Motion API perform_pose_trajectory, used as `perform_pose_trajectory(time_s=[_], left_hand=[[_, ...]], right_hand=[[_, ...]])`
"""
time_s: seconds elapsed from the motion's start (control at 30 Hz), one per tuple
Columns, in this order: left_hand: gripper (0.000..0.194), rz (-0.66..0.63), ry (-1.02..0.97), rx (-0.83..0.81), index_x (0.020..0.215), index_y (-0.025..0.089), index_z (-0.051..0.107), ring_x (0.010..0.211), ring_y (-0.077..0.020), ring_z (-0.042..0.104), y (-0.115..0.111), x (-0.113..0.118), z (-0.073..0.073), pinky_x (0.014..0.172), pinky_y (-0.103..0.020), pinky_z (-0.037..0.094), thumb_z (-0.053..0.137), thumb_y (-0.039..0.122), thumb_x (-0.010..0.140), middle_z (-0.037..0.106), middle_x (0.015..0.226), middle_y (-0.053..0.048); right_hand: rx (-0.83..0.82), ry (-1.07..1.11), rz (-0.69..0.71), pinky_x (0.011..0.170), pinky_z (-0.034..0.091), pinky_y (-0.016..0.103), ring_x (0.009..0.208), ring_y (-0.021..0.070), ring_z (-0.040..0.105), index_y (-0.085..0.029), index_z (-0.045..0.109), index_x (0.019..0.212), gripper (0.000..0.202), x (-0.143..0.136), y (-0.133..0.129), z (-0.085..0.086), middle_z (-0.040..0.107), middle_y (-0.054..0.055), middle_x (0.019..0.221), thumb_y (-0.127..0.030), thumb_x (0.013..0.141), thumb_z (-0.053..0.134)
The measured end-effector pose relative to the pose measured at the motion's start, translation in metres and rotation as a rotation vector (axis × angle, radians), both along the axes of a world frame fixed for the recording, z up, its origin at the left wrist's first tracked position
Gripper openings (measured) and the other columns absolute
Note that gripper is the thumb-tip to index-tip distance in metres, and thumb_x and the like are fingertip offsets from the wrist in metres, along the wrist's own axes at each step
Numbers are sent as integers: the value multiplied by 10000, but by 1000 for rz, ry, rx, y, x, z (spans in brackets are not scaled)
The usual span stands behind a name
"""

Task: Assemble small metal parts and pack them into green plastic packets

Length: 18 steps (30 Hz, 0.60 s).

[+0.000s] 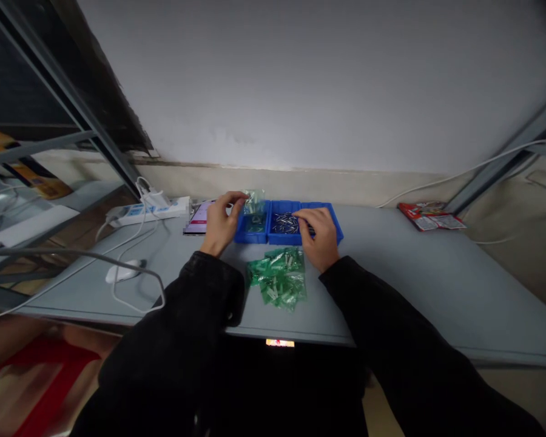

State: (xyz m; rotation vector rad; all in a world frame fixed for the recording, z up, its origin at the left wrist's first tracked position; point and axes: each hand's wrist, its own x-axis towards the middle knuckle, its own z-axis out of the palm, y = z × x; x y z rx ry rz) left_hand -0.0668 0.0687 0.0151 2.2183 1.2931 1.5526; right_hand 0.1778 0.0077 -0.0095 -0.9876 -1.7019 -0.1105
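My left hand [221, 226] pinches a small clear greenish plastic bag [255, 200] by its edge, above the left blue bin [251, 239]. Several similar bags seem to lie inside that bin. Beside it, the middle blue bin [282, 240] holds a heap of thin metal screws or nails [284, 223]. Over the right side of this heap is my right hand [319, 237], thumb and fingertips close together; whether a piece is between them is too small to tell. A third blue bin [338, 226] is partly hidden behind that hand. Filled green bags [279, 280] with pale pieces lie in front of the bins.
A phone or tablet [198, 220] lies left of the bins, beside a white power strip [157, 209] with cables. A white mouse [124, 272] rests on the grey table [409, 267]. Toward the back right lies a red packet [430, 215]. Metal frame posts flank the table.
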Motion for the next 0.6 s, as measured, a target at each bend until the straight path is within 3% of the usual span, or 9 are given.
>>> perform_pose_trajectory(time_s=[0.2,0.3,0.43,0.6], left_hand=[[217,-60,220,-198,1068,218,748,766,-200,633,27,-28,-19,736,-317,458,617,256,899,753,884,-38],[203,-72,288,-220,994,243,777,806,-227,649,27,-23,-20,781,-352,468,616,247,871,755,894,-39],[201,-88,482,-168,874,253,795,883,-278,607,23,-15,-18,890,-436,462,620,191,796,717,866,-64],[236,-25,599,-69,867,231,793,1109,-324,487,18,-16,-24,1052,-547,376,562,201,834,580,1145,-122]], right_hand=[[-5,-100,-4,880,459,439,958,246,582,-217,698,986,209,-4,-2,-5,714,42,952,-138,962,506],[-16,-153,18,862,446,434,935,245,570,-219,688,973,200,-6,-3,-5,712,35,928,-119,938,519],[-3,-201,162,860,478,388,893,216,574,-200,673,964,209,-10,-6,-4,703,44,910,-85,920,504],[6,-230,232,818,491,310,826,169,627,-174,683,977,212,-10,-10,-6,716,41,905,-88,911,501]])
